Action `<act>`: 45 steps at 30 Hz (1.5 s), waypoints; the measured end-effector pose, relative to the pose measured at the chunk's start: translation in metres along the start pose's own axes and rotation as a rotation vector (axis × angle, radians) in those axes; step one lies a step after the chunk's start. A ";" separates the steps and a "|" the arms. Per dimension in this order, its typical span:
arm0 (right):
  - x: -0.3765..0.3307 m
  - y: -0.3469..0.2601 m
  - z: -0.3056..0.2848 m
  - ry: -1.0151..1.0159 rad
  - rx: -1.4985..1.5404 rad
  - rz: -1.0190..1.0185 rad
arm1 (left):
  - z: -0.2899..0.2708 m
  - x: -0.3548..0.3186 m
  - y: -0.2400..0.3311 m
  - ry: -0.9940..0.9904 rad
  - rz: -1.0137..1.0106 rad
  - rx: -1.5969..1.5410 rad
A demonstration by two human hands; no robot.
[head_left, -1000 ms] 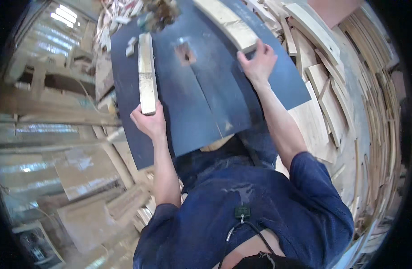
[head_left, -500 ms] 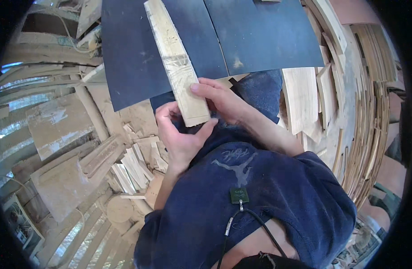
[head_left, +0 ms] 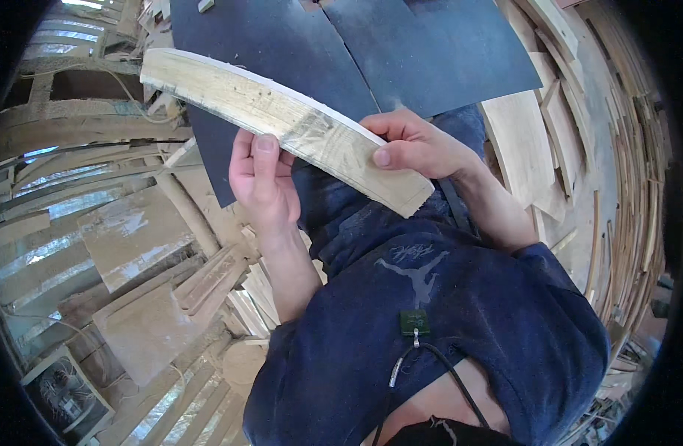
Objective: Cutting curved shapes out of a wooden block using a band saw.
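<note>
Head view. One curved wooden piece (head_left: 282, 123), pale, grey smudge on its broad face. Long axis slanting across me: one end at far left, the other at near right, close to my shirt (head_left: 356, 327); the bow faces away from me.

Position: raised between my two hands, above my lap, its far-left half over the table edge.

My left hand (head_left: 263, 182): below the piece's near edge, around mid-length, thumb on the face, fingers behind, pinched on it. My right hand (head_left: 419, 145): at the far edge towards the near-right end, thumb flat on the face, fingers curled round that edge, clamped on it.

Surface: dark blue tabletop (head_left: 460, 52), seamed, dusty.

Room: boards (head_left: 516, 141) and long wooden strips (head_left: 639, 193) at right; slatted timber and an open box of wires (head_left: 65, 394) at left.
</note>
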State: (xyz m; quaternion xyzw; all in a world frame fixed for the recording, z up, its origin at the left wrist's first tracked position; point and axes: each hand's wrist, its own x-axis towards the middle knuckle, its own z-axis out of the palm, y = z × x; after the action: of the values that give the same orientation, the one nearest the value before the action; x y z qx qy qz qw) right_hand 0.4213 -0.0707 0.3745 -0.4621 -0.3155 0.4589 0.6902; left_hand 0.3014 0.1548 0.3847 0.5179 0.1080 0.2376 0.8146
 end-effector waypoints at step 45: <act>-0.041 -0.022 -0.031 0.093 -0.289 0.124 | 0.012 0.019 0.037 -0.192 0.868 1.466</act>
State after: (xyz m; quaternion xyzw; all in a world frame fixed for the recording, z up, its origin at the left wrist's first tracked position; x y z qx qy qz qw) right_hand 0.4405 -0.1225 0.3827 -0.5959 -0.3165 0.4287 0.6007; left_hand 0.3132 0.1677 0.4244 0.9271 -0.0428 0.3537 0.1165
